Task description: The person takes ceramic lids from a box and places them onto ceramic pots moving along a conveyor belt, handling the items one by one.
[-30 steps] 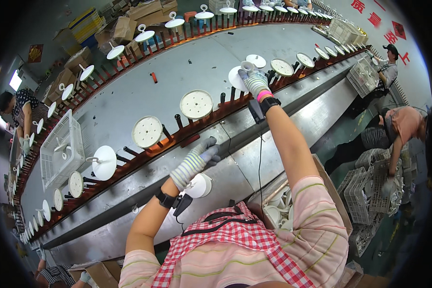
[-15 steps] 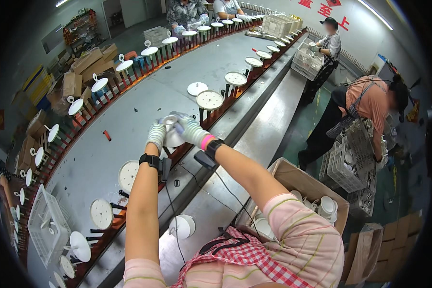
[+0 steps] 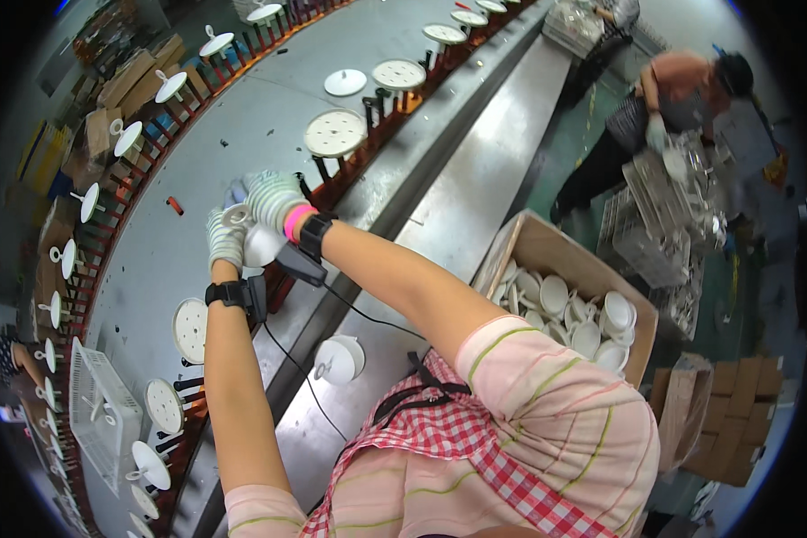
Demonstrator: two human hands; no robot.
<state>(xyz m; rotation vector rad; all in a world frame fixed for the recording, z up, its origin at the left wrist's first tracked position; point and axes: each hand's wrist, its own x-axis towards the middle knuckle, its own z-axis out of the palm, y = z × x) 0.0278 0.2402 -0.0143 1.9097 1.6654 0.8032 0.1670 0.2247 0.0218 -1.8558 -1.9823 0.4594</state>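
Note:
A white disc with a ring [image 3: 262, 246] is between my gloved hands above the edge of the rotating rail. My left hand [image 3: 225, 240], in a striped glove, is closed at its left side. My right hand [image 3: 274, 197] curls over the top by the ring; the fingertips of both hands are partly hidden. Just beyond, a white disc with small holes [image 3: 335, 133] rests on dark prongs. Nearer me another holed disc [image 3: 191, 331] stands tilted on the rail. A plain white disc [image 3: 344, 82] lies flat on the grey table.
Stacked white cups [image 3: 339, 360] stand on the metal ledge [image 3: 439, 202]. A box of white cup-like pieces [image 3: 569, 255] is at my right. A white plastic crate [image 3: 108, 412] lies at left, a red object [image 3: 175, 206] on the table. A co-worker [image 3: 672, 90] bends over crates.
The view has shifted, so the rail and box sit differently. My right hand has come over the top of the piece, which is now tilted. The co-worker at right has straightened somewhat.

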